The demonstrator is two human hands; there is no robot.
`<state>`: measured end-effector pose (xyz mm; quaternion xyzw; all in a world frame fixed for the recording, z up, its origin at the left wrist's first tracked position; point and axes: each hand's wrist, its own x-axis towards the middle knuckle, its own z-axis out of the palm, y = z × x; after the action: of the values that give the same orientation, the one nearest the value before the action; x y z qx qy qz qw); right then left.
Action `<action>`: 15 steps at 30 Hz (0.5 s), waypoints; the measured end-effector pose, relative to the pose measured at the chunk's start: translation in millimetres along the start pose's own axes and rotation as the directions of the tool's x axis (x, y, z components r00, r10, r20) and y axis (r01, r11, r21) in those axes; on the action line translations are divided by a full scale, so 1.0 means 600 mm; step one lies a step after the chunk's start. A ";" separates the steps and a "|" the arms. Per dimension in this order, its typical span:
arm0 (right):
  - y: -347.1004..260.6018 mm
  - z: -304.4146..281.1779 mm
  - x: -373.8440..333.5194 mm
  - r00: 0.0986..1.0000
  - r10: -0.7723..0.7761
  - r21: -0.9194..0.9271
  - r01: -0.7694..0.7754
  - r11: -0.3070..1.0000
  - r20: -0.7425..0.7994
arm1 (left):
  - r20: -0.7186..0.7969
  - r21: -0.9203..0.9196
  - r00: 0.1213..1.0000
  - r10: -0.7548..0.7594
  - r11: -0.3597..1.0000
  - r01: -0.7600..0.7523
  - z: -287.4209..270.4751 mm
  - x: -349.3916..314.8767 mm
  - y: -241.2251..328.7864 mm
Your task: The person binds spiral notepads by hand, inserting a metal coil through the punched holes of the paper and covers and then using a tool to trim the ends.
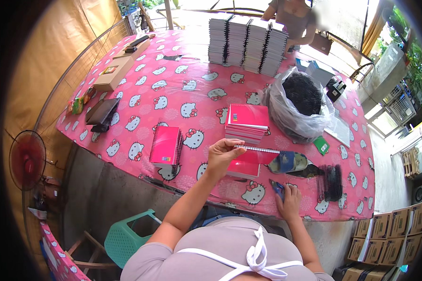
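Observation:
My left hand (pixel 220 157) pinches the left end of a pink-covered notebook (pixel 260 155), tilted so a white edge with a row of small holes or binding loops faces up. Beneath it another pink-covered notebook (pixel 243 169) lies on the table. Close to the table's near edge, my right hand (pixel 290 202) has its fingers curled over blue-handled pliers (pixel 277 188). Beyond my left hand stands a pile of pink notebooks (pixel 247 117). A stack of pink notebooks with dark spiral binding (pixel 165 146) sits to the left. Black binding coils (pixel 332 182) lie right of my right hand.
A plastic bag (pixel 276 100) full of black coils stands at the right. Tall stacks of spiral-bound books (pixel 246 44) rise at the back, with a person (pixel 295 23) behind. Left are a cardboard box (pixel 113 74), a dark pouch (pixel 102 114) and a green stool (pixel 132 236).

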<state>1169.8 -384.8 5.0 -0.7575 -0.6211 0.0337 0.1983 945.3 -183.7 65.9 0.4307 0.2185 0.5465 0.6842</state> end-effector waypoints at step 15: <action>-0.225 -0.159 0.107 0.964 -0.200 0.366 0.253 0.896 -0.176 | 0.148 0.608 0.861 0.487 0.642 -0.468 0.058 -0.047 0.059</action>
<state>1087.1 -327.8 151.4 -0.6267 -0.6715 0.0806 0.3870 943.7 -221.2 109.1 0.6662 0.2756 0.6094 0.3299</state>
